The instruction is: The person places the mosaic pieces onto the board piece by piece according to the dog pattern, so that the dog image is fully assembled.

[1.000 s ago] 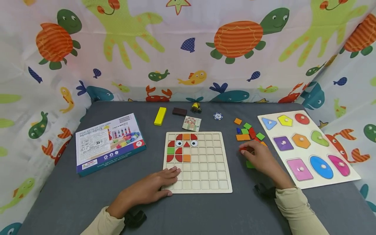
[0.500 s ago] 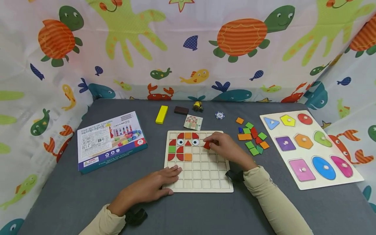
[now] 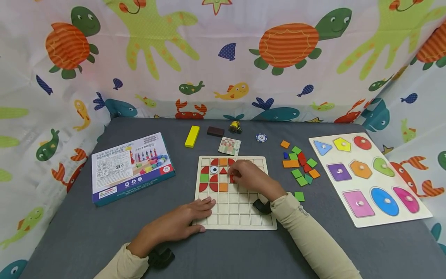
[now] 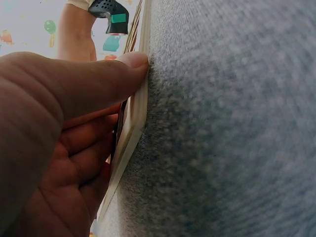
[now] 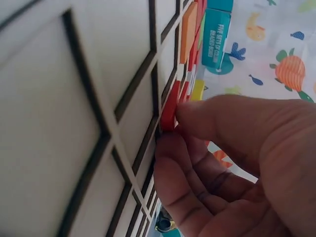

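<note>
A pale wooden grid board lies on the grey table, with several red, orange, green and eye-patterned tiles set in its upper left cells. My left hand rests on the board's lower left corner, fingers stretched flat on top and the thumb against its front edge. Over the upper middle cells, my right hand pinches a red tile between thumb and fingertips. The tile is close against the grid in the right wrist view; whether it sits fully in a cell I cannot tell. That hand hides the right eye tile.
Loose coloured tiles are scattered right of the board, beside a shape puzzle. A box lies to the left. Behind the board are a picture card, yellow block, dark block, small figure and chip.
My right hand has come left from the loose tiles to the board, carrying the red tile down to the upper middle cells. The left hand stays at the corner.
</note>
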`<action>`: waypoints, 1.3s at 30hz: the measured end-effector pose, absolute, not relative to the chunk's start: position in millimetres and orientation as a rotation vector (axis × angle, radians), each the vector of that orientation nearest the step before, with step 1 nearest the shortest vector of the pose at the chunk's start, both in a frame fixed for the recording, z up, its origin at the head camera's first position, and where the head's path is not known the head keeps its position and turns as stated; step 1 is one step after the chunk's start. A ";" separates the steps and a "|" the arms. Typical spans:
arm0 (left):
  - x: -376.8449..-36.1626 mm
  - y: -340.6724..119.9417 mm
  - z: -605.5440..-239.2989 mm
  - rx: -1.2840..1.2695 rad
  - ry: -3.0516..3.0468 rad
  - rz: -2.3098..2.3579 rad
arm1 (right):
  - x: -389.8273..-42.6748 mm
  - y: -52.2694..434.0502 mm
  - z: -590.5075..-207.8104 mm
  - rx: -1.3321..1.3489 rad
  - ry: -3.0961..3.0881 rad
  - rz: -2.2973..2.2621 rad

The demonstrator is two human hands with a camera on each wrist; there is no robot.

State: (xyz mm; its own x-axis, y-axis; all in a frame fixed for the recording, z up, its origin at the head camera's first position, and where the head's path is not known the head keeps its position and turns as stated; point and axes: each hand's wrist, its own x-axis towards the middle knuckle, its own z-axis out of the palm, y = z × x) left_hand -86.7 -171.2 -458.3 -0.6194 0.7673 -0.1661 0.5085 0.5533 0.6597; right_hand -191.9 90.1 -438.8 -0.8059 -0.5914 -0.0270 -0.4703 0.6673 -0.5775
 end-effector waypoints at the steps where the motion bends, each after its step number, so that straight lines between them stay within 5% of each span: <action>1: -86.5 -171.1 -458.3 1.028 2.352 0.794 | -190.9 89.9 -438.8 -0.870 2.664 -0.842; 15: -82.5 -172.5 -461.0 1.029 2.361 0.802 | -185.5 119.8 -421.1 -0.835 2.647 -1.016; 29: -84.2 -170.7 -459.3 1.064 2.384 0.795 | -186.3 255.9 -416.2 -0.175 2.988 -1.045; 39: -85.1 -171.4 -460.6 1.049 2.375 0.809 | -191.4 290.9 -429.4 -0.015 2.889 -0.869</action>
State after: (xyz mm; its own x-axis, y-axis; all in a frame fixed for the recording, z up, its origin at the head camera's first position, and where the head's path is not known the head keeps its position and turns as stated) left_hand -85.1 -171.4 -460.6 -0.6281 0.7658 -0.1381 0.5221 0.5464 0.6549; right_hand -191.4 290.9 -429.4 -0.9922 -0.0454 -0.1160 0.0261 0.8348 -0.5500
